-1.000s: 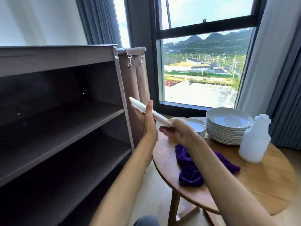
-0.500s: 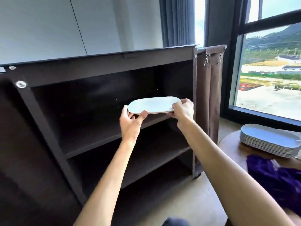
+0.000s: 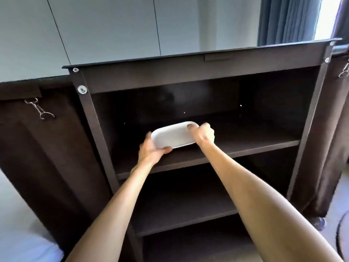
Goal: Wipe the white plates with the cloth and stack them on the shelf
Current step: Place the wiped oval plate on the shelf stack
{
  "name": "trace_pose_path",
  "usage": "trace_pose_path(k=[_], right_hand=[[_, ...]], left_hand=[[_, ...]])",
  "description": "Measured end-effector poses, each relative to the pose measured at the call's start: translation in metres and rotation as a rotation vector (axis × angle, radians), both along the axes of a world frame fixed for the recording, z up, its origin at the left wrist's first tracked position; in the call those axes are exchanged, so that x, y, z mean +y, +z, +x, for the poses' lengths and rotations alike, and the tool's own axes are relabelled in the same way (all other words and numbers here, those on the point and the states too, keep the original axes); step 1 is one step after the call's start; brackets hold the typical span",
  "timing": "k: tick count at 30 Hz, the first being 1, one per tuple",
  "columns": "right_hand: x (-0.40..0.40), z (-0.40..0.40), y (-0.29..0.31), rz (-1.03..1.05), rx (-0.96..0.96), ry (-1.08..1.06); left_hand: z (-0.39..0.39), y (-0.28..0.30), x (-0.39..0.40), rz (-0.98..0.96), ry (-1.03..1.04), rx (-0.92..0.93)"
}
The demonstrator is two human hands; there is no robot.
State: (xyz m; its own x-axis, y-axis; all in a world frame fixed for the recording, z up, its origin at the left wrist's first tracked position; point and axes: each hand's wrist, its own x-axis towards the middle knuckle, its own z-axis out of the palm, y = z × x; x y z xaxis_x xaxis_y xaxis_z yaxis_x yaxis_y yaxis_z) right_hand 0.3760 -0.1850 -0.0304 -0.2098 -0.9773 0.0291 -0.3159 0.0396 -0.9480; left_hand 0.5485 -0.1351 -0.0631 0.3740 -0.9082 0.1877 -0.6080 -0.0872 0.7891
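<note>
Though gripped, plate [image 3: 172,136] between hands.

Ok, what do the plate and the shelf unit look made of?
Plate: likely glazed ceramic, though melamine is possible; white and smooth with a soft sheen. Shelf unit: dark brown matte boards, probably laminate or coated metal, posts fixed with silver screws.
</note>
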Motion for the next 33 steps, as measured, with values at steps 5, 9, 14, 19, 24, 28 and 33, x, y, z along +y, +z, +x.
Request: trace_pose_path(k=[5,9,14,19,24,28,33], right_hand=[[-0.047,0.025,0.0,-0.032,0.172,0.109],[-0.079,0.044,-0.001,-0.075,0.305,0.18],[-0.112,0.071,-0.016,-0.09,0.385,0.264],[-0.137,0.096,-0.027,-0.077,0.444,0.342],[-0.153,0.108,-0.032,-0.1,0.52,0.352],[-0.159,0.109,-0.037,-0.098,0.538,0.364],[-0.151,0.106,-0.037,-0.094,0.57,0.362]], left_hand=[[0.019,0.002,-0.049,0.058,0.095,-0.068],[0.035,0.007,-0.083,0.111,0.138,-0.103],[0.06,0.002,-0.118,0.13,0.198,-0.208],[0.08,0.005,-0.13,0.134,0.218,-0.223],[0.094,0.005,-0.136,0.178,0.236,-0.252],[0.095,0.005,-0.135,0.177,0.21,-0.207],[0.084,0.008,-0.125,0.218,0.222,-0.209]])
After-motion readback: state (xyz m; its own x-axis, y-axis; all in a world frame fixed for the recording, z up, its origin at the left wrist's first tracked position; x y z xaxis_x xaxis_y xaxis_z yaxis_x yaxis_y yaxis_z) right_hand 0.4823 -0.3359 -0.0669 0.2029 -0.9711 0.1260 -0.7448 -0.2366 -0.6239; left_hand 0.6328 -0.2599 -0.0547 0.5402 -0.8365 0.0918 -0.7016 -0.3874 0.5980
